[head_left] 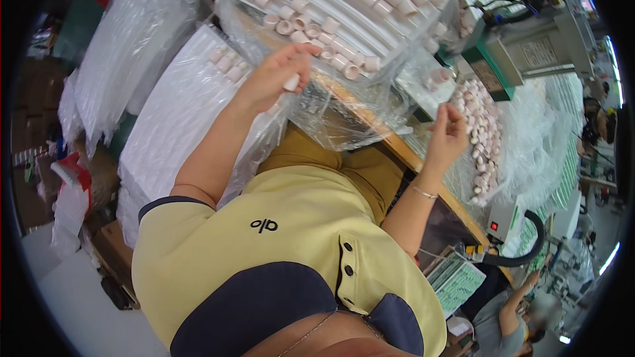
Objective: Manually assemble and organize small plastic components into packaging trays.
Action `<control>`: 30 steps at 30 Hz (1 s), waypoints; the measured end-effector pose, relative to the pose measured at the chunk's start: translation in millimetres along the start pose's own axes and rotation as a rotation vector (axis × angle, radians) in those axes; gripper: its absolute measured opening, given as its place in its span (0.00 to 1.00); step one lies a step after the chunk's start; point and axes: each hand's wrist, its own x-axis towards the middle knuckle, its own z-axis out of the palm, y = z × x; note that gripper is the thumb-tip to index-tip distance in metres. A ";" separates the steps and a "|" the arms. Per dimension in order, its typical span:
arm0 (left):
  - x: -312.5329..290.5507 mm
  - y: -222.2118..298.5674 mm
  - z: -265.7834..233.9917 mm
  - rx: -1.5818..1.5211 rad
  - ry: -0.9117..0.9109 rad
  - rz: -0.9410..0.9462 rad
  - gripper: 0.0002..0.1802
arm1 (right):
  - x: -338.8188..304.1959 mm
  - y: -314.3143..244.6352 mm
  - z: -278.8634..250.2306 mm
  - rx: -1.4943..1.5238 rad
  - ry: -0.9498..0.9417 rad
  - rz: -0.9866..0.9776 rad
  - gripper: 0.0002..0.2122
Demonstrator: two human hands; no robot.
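My left hand (276, 78) is raised over the near edge of the tray. Its curled lower fingers hold a small pale cap (292, 82), while the index finger stretches toward loose pinkish-white short plastic cylinders (311, 30). More cylinders lie in rows on a white ribbed tray (360, 36) at the far side. To the right, my right hand (448, 133) is lifted with thumb and fingers drawn together; whatever they may pinch is too small to make out. Beside it lies a heap of small pale pink caps (475, 112). Behind that hand stands a green and grey bench machine (493, 59).
Plastic-wrapped white trays (178, 99) are stacked at my left, a few cylinders on top. Clear plastic film (344, 119) hangs over the wooden table edge (354, 102). A black hose (529, 251) curves at right. Another person (503, 320) works at lower right.
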 end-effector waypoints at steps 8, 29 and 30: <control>43.0 -10.8 67.5 0.440 0.105 0.202 0.17 | -53.3 11.8 -54.6 0.048 0.053 0.237 0.06; 91.6 -28.9 78.5 1.137 0.032 0.358 0.13 | 7.3 60.3 -102.9 -0.406 -0.121 0.321 0.12; 87.7 -27.8 84.1 0.738 -0.074 0.257 0.15 | 0.8 44.9 -97.4 -0.061 -0.145 0.316 0.09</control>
